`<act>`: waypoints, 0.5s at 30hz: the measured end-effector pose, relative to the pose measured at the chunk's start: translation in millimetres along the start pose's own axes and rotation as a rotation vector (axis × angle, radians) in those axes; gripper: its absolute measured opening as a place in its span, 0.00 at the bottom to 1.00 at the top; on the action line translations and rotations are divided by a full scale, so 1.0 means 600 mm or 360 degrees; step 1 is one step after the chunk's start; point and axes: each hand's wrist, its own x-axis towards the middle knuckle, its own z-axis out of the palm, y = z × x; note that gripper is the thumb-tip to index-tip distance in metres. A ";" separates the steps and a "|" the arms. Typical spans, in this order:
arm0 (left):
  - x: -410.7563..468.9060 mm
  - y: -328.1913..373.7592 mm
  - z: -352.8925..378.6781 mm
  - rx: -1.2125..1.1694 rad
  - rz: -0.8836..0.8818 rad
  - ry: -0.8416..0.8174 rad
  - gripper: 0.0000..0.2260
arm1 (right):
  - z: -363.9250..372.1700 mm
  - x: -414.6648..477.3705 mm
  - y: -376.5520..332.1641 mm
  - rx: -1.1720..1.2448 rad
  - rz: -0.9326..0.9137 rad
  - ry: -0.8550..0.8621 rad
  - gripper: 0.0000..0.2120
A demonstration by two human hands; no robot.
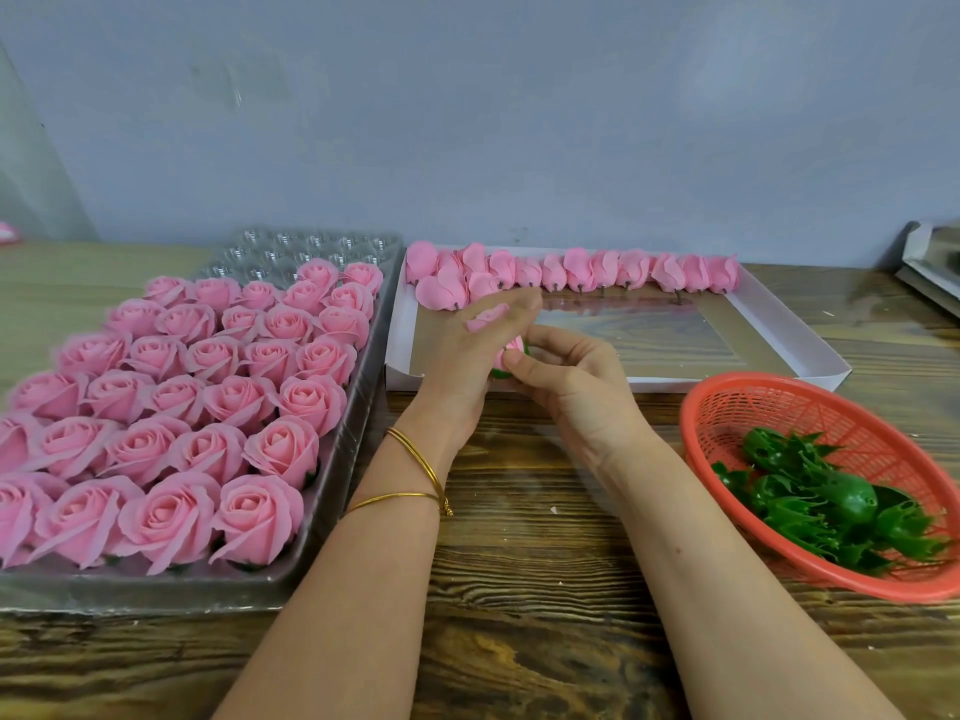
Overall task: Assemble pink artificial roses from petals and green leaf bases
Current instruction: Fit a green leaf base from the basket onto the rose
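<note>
At the middle of the table my two hands meet over a half-built rose (510, 350), pink petals sitting in a green leaf base. My left hand (475, 356) curls around it from the left, with a pink petal showing between its fingers. My right hand (566, 376) pinches the rose's green base from the right. Loose pink petal clusters (587, 270) line the far edge of a white box lid (789, 330). Green leaf bases (821, 501) lie in a red plastic basket (727, 407) at the right.
A clear plastic tray (332, 491) on the left holds several rows of finished pink roses (208, 397), with bare cells at its far end. A grey wall stands behind. A metal object (930, 267) sits at the far right edge.
</note>
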 end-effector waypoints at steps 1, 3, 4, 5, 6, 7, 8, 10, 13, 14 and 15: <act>0.001 -0.001 0.001 -0.0022 0.0043 0.0035 0.19 | -0.001 0.002 0.000 0.0015 -0.0014 0.0043 0.12; 0.002 -0.002 0.002 -0.0023 0.0109 0.0073 0.18 | -0.003 0.005 0.000 0.0052 -0.0055 0.0126 0.10; 0.001 -0.003 0.002 0.0008 0.0135 0.0060 0.18 | -0.005 0.006 -0.001 0.0076 -0.0071 0.0157 0.10; 0.001 -0.004 0.002 0.0059 0.0160 0.0032 0.18 | -0.007 0.007 0.000 0.0100 -0.0086 0.0175 0.09; 0.000 -0.005 0.002 0.0113 0.0168 0.0004 0.19 | -0.008 0.007 0.000 0.0111 -0.0105 0.0180 0.09; 0.000 -0.006 0.002 0.0157 0.0173 -0.0028 0.20 | -0.008 0.007 0.001 0.0108 -0.0126 0.0173 0.10; 0.000 -0.007 0.002 0.0194 0.0179 -0.0070 0.20 | -0.007 0.007 0.002 0.0101 -0.0148 0.0161 0.10; 0.000 -0.010 0.003 0.0256 0.0220 -0.0141 0.13 | -0.001 0.008 0.006 0.0092 -0.0183 0.0131 0.11; 0.000 -0.013 0.005 0.0239 0.0271 -0.0133 0.07 | 0.004 0.007 0.009 0.0087 -0.0212 0.0085 0.15; 0.001 -0.014 0.006 0.0233 0.0286 -0.0133 0.08 | 0.005 0.007 0.009 0.0085 -0.0220 0.0067 0.16; 0.002 -0.015 0.007 0.0223 0.0295 -0.0131 0.08 | 0.007 0.007 0.009 0.0086 -0.0229 0.0049 0.17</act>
